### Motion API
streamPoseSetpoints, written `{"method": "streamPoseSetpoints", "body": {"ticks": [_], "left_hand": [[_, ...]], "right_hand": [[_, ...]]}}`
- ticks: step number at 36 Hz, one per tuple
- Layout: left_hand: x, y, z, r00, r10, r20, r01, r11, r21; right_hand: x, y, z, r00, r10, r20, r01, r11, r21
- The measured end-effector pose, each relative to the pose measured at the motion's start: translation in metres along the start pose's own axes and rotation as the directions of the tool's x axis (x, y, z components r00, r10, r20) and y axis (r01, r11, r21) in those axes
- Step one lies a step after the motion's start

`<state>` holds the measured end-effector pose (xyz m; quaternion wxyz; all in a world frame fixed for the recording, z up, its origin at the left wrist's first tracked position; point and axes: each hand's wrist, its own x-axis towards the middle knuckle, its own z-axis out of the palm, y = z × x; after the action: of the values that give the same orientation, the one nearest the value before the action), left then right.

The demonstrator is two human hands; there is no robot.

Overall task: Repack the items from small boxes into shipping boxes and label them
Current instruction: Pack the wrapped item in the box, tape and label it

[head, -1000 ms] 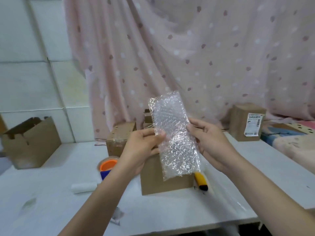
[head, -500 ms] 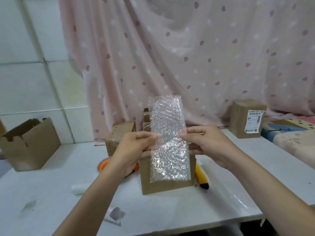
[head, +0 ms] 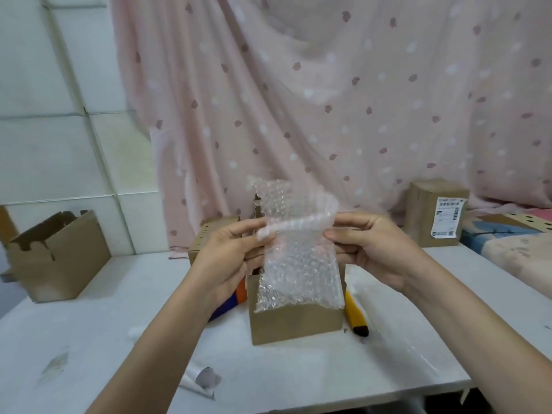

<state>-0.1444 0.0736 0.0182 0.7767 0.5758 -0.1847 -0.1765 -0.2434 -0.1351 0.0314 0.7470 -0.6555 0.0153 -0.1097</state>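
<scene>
A sheet of clear bubble wrap [head: 298, 264] hangs in the air over a small brown shipping box [head: 295, 324] on the white table [head: 119, 339]. My left hand [head: 230, 255] pinches the wrap's left edge and my right hand [head: 370, 249] pinches its right edge. The top part of the sheet curls forward over my fingertips. The lower part drapes in front of the box and hides the box's top.
An open brown box [head: 56, 258] stands at the far left. A labelled box [head: 436, 216] sits at the back right beside patterned bedding [head: 513, 240]. A dotted box [head: 215, 231] and a tape roll [head: 236, 297] lie behind my left hand. A yellow cutter [head: 355, 315] lies right of the shipping box.
The bubble wrap went from a flat, tilted upright sheet to one with its top bent over toward me. Both hands rose slightly and kept their pinch.
</scene>
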Motion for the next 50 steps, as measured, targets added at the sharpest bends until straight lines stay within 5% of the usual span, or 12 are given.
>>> {"method": "streamPoseSetpoints", "body": {"ticks": [8, 18, 24, 32, 36, 43, 50], "left_hand": [[-0.007, 0.000, 0.000, 0.999, -0.005, 0.044, 0.001, 0.994, 0.107], [-0.011, 0.004, -0.004, 0.987, 0.161, 0.032, -0.162, 0.936, 0.314], [-0.016, 0.004, -0.003, 0.975, 0.212, 0.064, -0.220, 0.889, 0.402], [-0.014, 0.008, -0.013, 0.972, 0.228, 0.058, -0.233, 0.898, 0.373], [-0.015, 0.011, -0.009, 0.970, 0.173, 0.172, -0.218, 0.932, 0.291], [-0.019, 0.010, 0.005, 0.976, 0.004, 0.220, -0.091, 0.918, 0.386], [-0.014, 0.010, 0.004, 0.987, 0.079, 0.144, -0.125, 0.930, 0.346]], "right_hand": [[0.003, 0.006, -0.001, 1.000, -0.022, -0.013, 0.022, 0.999, -0.042], [0.000, 0.004, 0.004, 0.999, -0.026, 0.033, 0.031, 0.985, -0.168], [-0.004, 0.006, 0.010, 0.983, -0.179, 0.028, 0.165, 0.823, -0.543], [0.000, -0.001, 0.006, 0.999, -0.044, 0.016, 0.047, 0.960, -0.275], [0.000, -0.001, 0.010, 0.998, -0.001, 0.061, 0.014, 0.979, -0.206], [0.005, -0.004, 0.010, 0.997, -0.072, 0.000, 0.069, 0.960, -0.271], [0.005, -0.007, 0.010, 1.000, 0.027, -0.007, -0.028, 0.956, -0.293]]}}
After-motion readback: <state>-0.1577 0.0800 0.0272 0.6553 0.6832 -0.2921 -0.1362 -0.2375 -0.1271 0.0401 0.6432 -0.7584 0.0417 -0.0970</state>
